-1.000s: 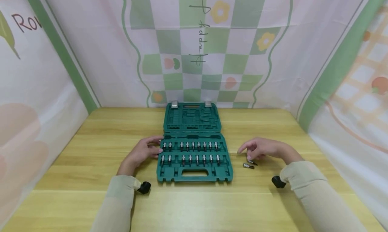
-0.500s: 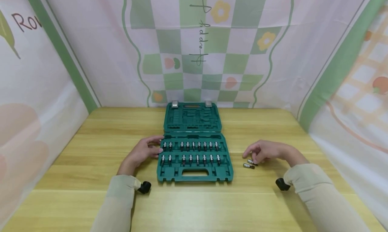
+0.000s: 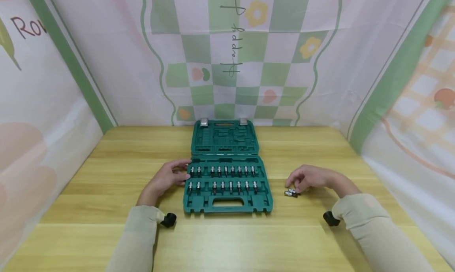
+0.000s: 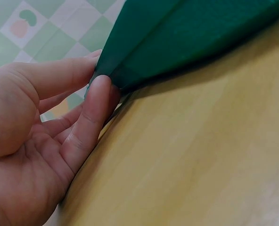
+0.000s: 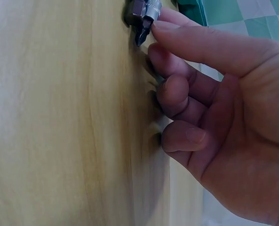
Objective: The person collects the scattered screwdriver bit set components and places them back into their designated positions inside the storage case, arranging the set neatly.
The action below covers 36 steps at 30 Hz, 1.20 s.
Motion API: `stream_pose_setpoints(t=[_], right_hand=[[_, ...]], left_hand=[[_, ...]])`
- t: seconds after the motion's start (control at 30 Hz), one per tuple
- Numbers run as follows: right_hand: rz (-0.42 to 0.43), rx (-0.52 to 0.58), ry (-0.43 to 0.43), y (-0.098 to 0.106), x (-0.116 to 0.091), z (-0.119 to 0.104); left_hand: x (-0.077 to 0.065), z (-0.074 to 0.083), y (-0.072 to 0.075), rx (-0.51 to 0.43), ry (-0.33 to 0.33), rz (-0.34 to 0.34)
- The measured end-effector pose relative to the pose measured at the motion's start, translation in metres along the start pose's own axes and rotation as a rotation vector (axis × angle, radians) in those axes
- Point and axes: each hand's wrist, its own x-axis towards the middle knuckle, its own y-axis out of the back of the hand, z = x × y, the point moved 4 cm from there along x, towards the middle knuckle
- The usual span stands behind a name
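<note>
The green bit-socket case point(image 3: 227, 203) lies open flat on the table, with two rows of silver bit sockets point(image 3: 231, 187) in its near half. My left hand point(image 3: 170, 175) rests at the case's left side; the index finger and thumb point(image 4: 94, 106) touch its edge, the fingers fairly straight. To the right of the case, my right hand point(image 3: 309, 177) pinches a silver-and-dark bit socket point(image 5: 152, 10) between thumb and index finger, low over the table. Right beside it lies a second bit socket point(image 3: 289, 194). The other right fingers are loosely curled.
The case's lid point(image 3: 225, 135), with moulded hollows and two pale latches, lies at the back, near the checkered cloth point(image 3: 227, 74). Printed cloth also hangs left and right of the wooden table point(image 3: 227, 240). Some slots in the case hold no bit socket.
My right hand has come slightly down and to the right, over the bit sockets. The farther bit socket now lies closer alongside the nearer one. My left hand stays at the case.
</note>
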Motion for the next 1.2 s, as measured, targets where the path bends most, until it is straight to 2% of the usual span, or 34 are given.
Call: stream_pose_setpoints(t=[0.37, 0.7, 0.97, 1.2], right_hand=[[0.051, -0.069, 0.051, -0.004, 0.002, -0.003], [0.103, -0.040, 0.045, -0.005, 0.006, -0.001], [0.152, -0.061, 0.024, -0.003, 0.008, -0.002], [0.169, -0.043, 0.048, -0.004, 0.011, -0.003]], left_hand=[[0.001, -0.001, 0.001, -0.007, 0.005, 0.000], [0.000, -0.001, 0.002, -0.006, 0.005, -0.001], [0.001, -0.002, 0.002, -0.006, 0.000, -0.001], [0.000, 0.000, 0.000, -0.005, 0.002, 0.002]])
